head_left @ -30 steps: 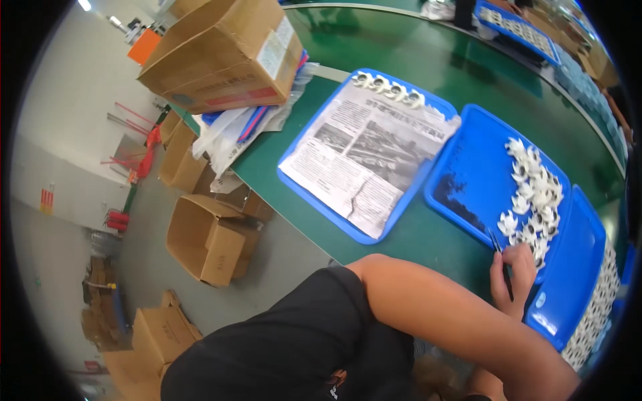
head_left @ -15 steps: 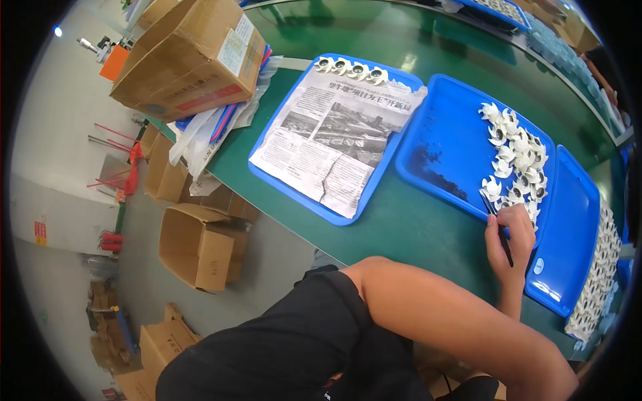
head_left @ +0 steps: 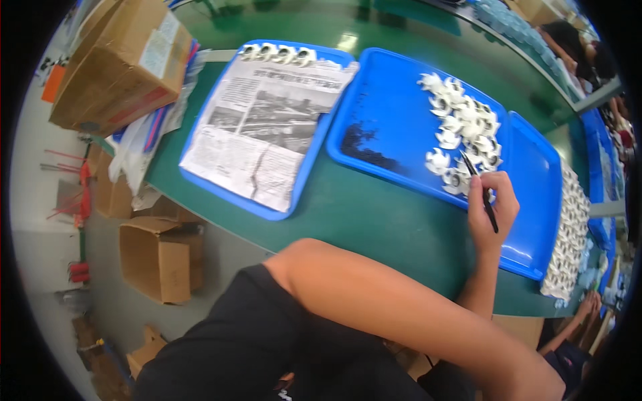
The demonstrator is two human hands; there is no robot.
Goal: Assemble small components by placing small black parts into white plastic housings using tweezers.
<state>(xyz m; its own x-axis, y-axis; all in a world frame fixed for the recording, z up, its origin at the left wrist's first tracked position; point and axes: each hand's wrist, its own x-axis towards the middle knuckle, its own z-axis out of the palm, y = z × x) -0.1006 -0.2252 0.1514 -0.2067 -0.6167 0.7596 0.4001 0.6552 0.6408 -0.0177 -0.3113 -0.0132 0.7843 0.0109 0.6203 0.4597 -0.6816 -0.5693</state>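
White bladed plastic parts (head_left: pixel 468 120) sit in a shallow blue plastic tray (head_left: pixel 391 110), just ahead of the right hand (head_left: pixel 496 200), whose grip's pinched tight around slim black tweezers (head_left: pixel 491 217) slanting up-left; left hand's out of frame.

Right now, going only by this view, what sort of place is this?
Probably a factory or assembly workshop: blue trays hold rows and a pile of similar white finned parts on a green worktable, with open cardboard boxes nearby.
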